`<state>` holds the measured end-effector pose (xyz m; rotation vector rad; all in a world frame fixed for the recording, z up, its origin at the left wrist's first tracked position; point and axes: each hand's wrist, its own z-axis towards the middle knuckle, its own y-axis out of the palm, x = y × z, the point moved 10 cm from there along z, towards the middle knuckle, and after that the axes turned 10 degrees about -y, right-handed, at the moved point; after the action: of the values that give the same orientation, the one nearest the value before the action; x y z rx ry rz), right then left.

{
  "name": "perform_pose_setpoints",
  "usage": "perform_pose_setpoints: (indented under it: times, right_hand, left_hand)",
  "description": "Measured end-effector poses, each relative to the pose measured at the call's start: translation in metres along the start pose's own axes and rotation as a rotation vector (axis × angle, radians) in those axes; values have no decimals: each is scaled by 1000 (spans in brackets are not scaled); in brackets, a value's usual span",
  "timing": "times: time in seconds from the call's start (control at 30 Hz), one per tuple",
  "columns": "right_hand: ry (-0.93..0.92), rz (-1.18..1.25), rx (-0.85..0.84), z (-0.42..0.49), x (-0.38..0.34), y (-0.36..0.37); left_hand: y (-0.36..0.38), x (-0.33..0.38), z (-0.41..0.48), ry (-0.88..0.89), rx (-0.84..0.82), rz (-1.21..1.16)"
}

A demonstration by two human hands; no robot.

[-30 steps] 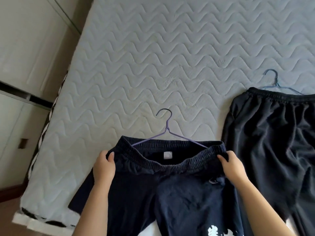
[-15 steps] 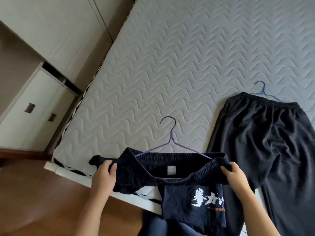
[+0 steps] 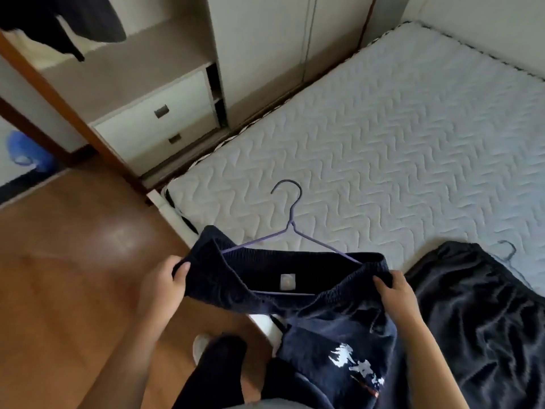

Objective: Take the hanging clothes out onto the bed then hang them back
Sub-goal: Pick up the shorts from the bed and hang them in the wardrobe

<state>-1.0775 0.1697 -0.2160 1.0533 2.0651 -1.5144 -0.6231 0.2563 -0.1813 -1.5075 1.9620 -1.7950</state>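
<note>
- While both hands hold it up by the waistband, the pair of navy shorts (image 3: 324,314) hangs over the near edge of the bed (image 3: 383,137), its legs dropping toward the wooden floor (image 3: 73,246).
- The left hand (image 3: 165,278) grips the waistband's left end, its fingers curled round the fabric and its thumb on top.
- The right hand (image 3: 395,293) grips the right end in the same way, thumb laid along the elastic.
- A purple wire hanger (image 3: 290,228) sits inside the waistband, its lower bar showing across the opening and its hook reaching out over the quilted mattress.
- One leg of the shorts carries a white print.
- A pair of black trousers (image 3: 477,305) lies flat on the bed just to the right, with a second hanger hook (image 3: 508,250) poking out at its waistband.
- A wardrobe with two white drawers (image 3: 159,119) stands beside the bed, and a dark garment (image 3: 67,22) hangs in it at the upper left.
</note>
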Motion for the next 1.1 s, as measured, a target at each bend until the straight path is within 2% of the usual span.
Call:
perform_pose_setpoints:
  times: [0.1,0.27,0.43,0.6,0.7,0.8,0.9,1.1]
  right_hand:
    - [-107,-90,-95,5,-66,46]
    - [-289,-174,-261,-13,-185,168]
    - [-432,-206,-394,-70,-292,304]
    - [-568,-252,-549,-122,-368,406]
    - [-591,-265,-600,-129,-390,441]
    - [-589,-221,-622,-119,-410,462]
    - [-612,-159,-581,-92,-447,474]
    - [-682,2,-526,-18,-544,507]
  left_hand:
    - [-50,-50,3,-60,76,-29]
    - [-139,-181,13,-295,149,-150]
    - [-237,-304,3,-496,257,-270]
    - [-309,-387,-9,-616,360,-354]
    - [-336,-407,0,-608,431,-273]
    - [-349,-412,29,-618,433,-284]
    - [-355,-411,70,-632,426,-271]
    - [-377,-381,173,-629,401,-391]
